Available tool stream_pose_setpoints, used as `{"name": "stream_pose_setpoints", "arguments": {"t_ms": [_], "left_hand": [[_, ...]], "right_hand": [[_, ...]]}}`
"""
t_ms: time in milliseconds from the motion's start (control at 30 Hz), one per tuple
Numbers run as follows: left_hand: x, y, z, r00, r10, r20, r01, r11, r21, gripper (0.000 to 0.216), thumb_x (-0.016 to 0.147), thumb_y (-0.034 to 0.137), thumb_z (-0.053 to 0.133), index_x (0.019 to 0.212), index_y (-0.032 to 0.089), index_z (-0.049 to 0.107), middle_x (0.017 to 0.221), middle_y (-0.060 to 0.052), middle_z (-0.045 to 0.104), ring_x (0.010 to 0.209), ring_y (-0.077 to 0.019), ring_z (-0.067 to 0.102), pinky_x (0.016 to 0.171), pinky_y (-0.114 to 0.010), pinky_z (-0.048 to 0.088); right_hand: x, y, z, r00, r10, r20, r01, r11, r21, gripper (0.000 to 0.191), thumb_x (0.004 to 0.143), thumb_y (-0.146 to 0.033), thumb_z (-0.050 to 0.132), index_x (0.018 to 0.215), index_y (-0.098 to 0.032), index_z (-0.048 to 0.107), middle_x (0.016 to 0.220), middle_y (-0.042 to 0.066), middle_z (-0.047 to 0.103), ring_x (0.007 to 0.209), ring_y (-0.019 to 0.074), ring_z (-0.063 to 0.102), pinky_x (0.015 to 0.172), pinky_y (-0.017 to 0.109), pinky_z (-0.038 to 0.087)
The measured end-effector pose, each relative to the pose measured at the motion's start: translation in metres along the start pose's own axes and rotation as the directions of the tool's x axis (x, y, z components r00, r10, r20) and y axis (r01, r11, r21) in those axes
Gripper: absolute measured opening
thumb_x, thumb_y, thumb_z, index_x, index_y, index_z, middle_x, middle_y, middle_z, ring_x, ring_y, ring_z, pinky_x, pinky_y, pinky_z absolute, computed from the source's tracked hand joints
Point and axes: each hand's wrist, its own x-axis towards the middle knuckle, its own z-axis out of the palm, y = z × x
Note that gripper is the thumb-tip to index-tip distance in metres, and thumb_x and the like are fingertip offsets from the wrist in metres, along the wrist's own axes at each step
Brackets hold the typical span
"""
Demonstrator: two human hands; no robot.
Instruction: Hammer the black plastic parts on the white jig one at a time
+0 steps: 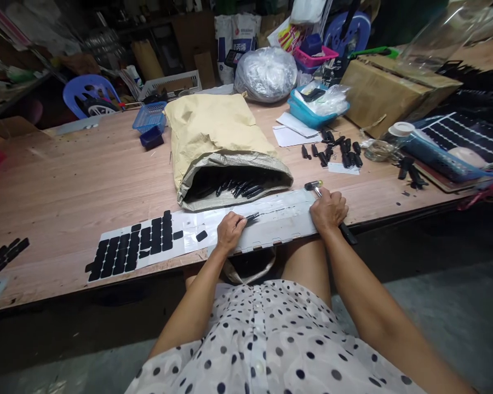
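Note:
My left hand (230, 232) is closed on a small, slim black piece (252, 217) over a pale board (279, 221) at the table's front edge. At the board's right end, my right hand (329, 210) grips a hammer (313, 185), its head up and its dark handle slanting down past the edge. Beyond the board lies a yellowish paper sack (225, 126), its mouth facing me, with several slim black pieces (240, 188) inside. To the left, a white sheet (107, 236) carries rows of black rounded stickers (125, 251), and one loose black sticker (201, 236) lies nearer my left hand.
Small black parts (345, 150) are scattered at the right, near a cardboard box (386, 87) and a turquoise basket (312, 112). A blue basket (150, 116) and dark blue tray (152, 139) stand left of the sack. A stuffed clear plastic bag (265, 74) sits behind.

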Motion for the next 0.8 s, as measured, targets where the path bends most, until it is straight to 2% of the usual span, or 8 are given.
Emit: {"name": "stream_pose_setpoints", "arguments": {"t_ms": [200,333,433,500,567,700,767,800], "left_hand": [[-0.027,0.016,-0.013,0.975,0.211,0.064,-0.21,0.978,-0.021,0.023,0.101,0.04,0.055,0.097,0.026,0.073,0.096,-0.007,0.07,0.094,-0.0255,0.067,0.089,-0.042,0.057],[-0.087,0.021,-0.008,0.886,0.353,0.301,-0.353,0.934,-0.058,0.031,0.102,0.043,0.051,0.108,0.024,0.074,0.091,-0.007,0.075,0.087,-0.0221,0.071,0.086,-0.035,0.058],[-0.119,0.011,0.008,0.899,0.176,0.401,-0.221,0.973,0.069,0.027,0.101,0.037,0.052,0.108,0.026,0.075,0.092,-0.006,0.079,0.085,-0.0226,0.075,0.08,-0.032,0.058],[-0.118,0.009,0.014,0.919,-0.012,0.394,-0.069,0.979,0.19,0.027,0.098,0.032,0.056,0.119,0.027,0.073,0.093,-0.005,0.08,0.085,-0.0244,0.076,0.076,-0.032,0.058],[-0.102,0.02,0.01,0.911,-0.044,0.411,-0.045,0.978,0.202,0.04,0.095,0.026,0.056,0.134,0.027,0.067,0.092,-0.005,0.08,0.084,-0.0245,0.076,0.075,-0.032,0.058],[-0.104,0.073,-0.037,0.809,0.438,0.392,-0.438,0.894,-0.096,0.046,0.097,0.029,0.046,0.136,0.034,0.069,0.104,-0.006,0.079,0.093,-0.0231,0.076,0.084,-0.037,0.061],[-0.161,0.091,-0.068,0.782,0.551,0.291,-0.533,0.833,-0.145,0.044,0.094,0.043,0.051,0.134,0.043,0.07,0.11,-0.003,0.078,0.097,-0.0254,0.075,0.078,-0.041,0.064],[-0.203,0.093,-0.081,0.809,0.531,0.254,-0.515,0.847,-0.13,0.042,0.092,0.05,0.053,0.131,0.05,0.07,0.108,-0.001,0.078,0.096,-0.0271,0.075,0.071,-0.044,0.065]], "right_hand": [[-0.001,0.0,0.004,0.999,-0.025,-0.026,0.025,1.0,-0.003,0.037,0.092,-0.017,0.049,0.122,-0.02,0.071,0.106,0.015,0.06,0.099,0.0281,0.051,0.076,0.037,0.035],[-0.001,0.002,0.006,0.999,-0.031,-0.043,0.033,0.999,0.031,0.037,0.091,-0.016,0.049,0.12,-0.017,0.071,0.106,0.017,0.061,0.099,0.0297,0.051,0.076,0.038,0.036],[0.0,0.004,0.008,0.998,-0.036,-0.052,0.039,0.997,0.066,0.038,0.089,-0.017,0.05,0.121,-0.017,0.071,0.106,0.018,0.06,0.098,0.0304,0.051,0.076,0.04,0.037],[0.0,0.005,0.009,0.998,-0.038,-0.044,0.041,0.996,0.084,0.039,0.088,-0.018,0.051,0.122,-0.017,0.071,0.107,0.018,0.059,0.097,0.0305,0.05,0.076,0.04,0.039],[0.0,0.005,0.008,0.999,-0.04,-0.032,0.043,0.995,0.094,0.04,0.088,-0.018,0.051,0.123,-0.017,0.07,0.108,0.018,0.059,0.098,0.0307,0.05,0.077,0.041,0.039],[0.0,0.003,0.005,0.999,-0.035,-0.012,0.036,0.996,0.086,0.041,0.089,-0.019,0.049,0.125,-0.015,0.068,0.111,0.019,0.058,0.101,0.0319,0.049,0.079,0.042,0.038],[0.0,0.003,0.004,1.0,-0.03,-0.005,0.031,0.997,0.07,0.042,0.089,-0.019,0.049,0.126,-0.015,0.068,0.113,0.019,0.058,0.102,0.0322,0.049,0.08,0.043,0.039],[0.0,0.003,0.004,1.0,-0.029,-0.008,0.029,0.998,0.063,0.042,0.089,-0.019,0.049,0.126,-0.015,0.067,0.113,0.018,0.058,0.103,0.0321,0.049,0.081,0.043,0.039]]}}
